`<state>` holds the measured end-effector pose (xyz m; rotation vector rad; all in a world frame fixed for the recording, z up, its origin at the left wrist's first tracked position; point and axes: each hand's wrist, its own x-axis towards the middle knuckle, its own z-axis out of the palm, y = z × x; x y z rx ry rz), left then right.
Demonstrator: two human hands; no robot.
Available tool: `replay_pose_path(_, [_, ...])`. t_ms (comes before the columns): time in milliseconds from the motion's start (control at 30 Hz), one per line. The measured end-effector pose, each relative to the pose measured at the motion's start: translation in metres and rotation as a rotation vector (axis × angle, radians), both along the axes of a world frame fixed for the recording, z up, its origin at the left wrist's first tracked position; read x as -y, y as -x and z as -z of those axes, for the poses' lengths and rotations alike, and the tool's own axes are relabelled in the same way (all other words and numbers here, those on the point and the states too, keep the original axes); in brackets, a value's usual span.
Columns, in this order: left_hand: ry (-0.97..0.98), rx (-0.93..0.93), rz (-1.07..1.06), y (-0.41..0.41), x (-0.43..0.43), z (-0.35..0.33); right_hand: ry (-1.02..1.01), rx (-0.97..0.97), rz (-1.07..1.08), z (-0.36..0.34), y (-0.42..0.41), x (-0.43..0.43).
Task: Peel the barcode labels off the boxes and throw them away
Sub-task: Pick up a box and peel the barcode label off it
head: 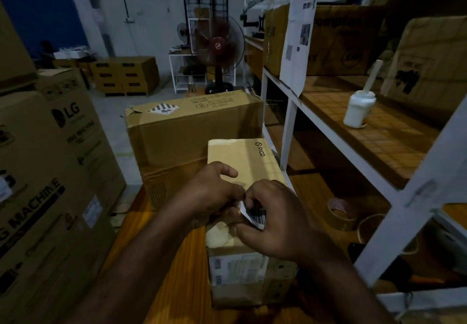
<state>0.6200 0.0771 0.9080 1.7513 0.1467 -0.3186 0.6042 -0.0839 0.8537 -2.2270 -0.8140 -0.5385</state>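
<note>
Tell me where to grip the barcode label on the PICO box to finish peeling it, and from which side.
Pinch the barcode label by its lifted white edge, where the right hand holds it, coming from the near end of the PICO box. That edge curls free of the cardboard; the rest is hidden.

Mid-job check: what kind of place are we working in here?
Likely a storeroom or small warehouse: big LG cartons stacked on the left, white metal shelving holding more boxes on the right, and low stacks of cartons on the floor by a pedestal fan.
</note>
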Motion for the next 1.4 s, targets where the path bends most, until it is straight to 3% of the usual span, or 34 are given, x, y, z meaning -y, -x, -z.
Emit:
replay_pose_path(133, [-0.070,0.101,0.017,0.004,-0.014,0.000,-0.088,-0.055,-0.043,0.001,-0.003,0.006])
replay_pose_path(300, [-0.688,0.532,0.491,0.015,-0.032,0.001,-0.180,-0.141,-0.050,0.000,-0.005,0.007])
replay_pose_path(367, [-0.801,0.674,0.499,0.014,-0.029,0.009,-0.177,-0.167,-0.039,-0.001,-0.007,0.005])
replay_pose_path(467, [-0.754,0.782,0.405,0.010,-0.026,0.020,-0.136,-0.287,-0.036,-0.008,-0.006,0.012])
replay_pose_path(567, [-0.635,0.757,0.272,0.003,-0.030,0.031,-0.059,-0.365,-0.026,-0.016,-0.001,0.024])
replay_pose_path(667, [-0.557,0.737,0.227,0.000,-0.032,0.038,0.090,-0.278,0.108,-0.021,0.008,0.035])
replay_pose_path(1000, [-0.289,0.711,0.239,0.005,-0.026,0.033,0.084,-0.197,0.156,-0.013,0.011,0.047])
replay_pose_path(1400, [-0.202,0.526,0.180,-0.004,-0.027,0.035,0.137,-0.236,0.241,-0.022,-0.003,0.044])
